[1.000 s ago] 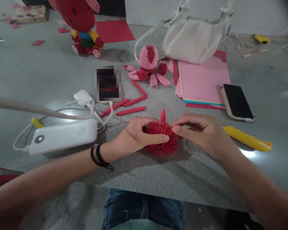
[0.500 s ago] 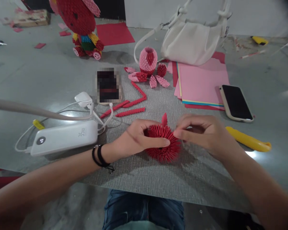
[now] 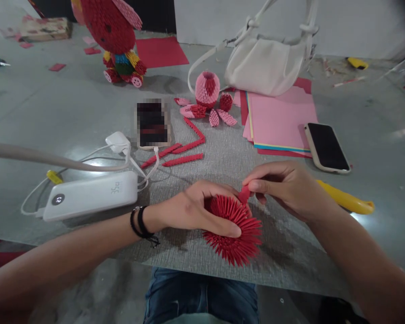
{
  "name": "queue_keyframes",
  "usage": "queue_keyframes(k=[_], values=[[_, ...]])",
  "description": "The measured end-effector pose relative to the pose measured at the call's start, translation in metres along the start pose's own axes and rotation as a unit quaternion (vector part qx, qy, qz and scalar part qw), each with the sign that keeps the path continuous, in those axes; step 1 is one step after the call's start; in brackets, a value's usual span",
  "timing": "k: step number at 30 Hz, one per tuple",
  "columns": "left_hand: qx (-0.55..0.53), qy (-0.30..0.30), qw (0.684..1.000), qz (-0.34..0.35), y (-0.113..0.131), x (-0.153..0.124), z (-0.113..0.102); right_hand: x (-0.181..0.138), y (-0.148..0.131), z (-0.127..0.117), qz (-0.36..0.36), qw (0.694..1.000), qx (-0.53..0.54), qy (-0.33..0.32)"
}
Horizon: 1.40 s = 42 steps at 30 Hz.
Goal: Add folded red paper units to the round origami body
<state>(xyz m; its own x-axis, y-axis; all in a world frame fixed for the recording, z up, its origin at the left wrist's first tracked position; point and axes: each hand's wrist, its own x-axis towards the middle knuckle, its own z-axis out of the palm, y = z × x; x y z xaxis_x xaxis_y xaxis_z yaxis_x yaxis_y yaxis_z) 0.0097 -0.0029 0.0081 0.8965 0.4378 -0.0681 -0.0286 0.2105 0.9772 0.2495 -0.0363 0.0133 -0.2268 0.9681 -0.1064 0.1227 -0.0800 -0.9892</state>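
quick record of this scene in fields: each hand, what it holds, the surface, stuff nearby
left hand: curled over the red spiky paper ball, gripping it
right hand: pinches a small red paper piece at the ball's upper edge
surface: grey woven mat on a grey table
right side: yellow cutter, dark phone at the corner of the pink paper stack
left side: white power bank with cables
far side: white bag
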Motion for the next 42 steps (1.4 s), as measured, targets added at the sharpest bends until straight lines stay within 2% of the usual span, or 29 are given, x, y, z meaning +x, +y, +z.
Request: queue_keyframes(k=[6,12,18,28,36,42], values=[[0.016,0.009,1.0,0.017,-0.002,0.0,0.0,0.001,-0.002,-0.001,0.001,0.994,0.08,0.07],[0.056,0.153,0.984,0.067,-0.006,0.002,-0.001,0.0,-0.007,0.005,0.035,0.984,0.15,0.09],[0.022,0.211,0.973,0.093,-0.012,0.002,-0.002,-0.001,-0.008,0.009,0.064,0.98,0.168,0.079],[0.001,0.221,0.97,0.098,-0.011,0.002,0.0,-0.004,-0.007,0.015,0.071,0.984,0.143,0.083],[0.031,0.236,0.966,0.101,-0.014,0.003,-0.002,-0.004,-0.009,0.021,0.117,0.972,0.18,0.098],[0.027,0.238,0.967,0.092,-0.013,0.002,-0.001,-0.005,-0.009,0.02,0.123,0.968,0.186,0.117]])
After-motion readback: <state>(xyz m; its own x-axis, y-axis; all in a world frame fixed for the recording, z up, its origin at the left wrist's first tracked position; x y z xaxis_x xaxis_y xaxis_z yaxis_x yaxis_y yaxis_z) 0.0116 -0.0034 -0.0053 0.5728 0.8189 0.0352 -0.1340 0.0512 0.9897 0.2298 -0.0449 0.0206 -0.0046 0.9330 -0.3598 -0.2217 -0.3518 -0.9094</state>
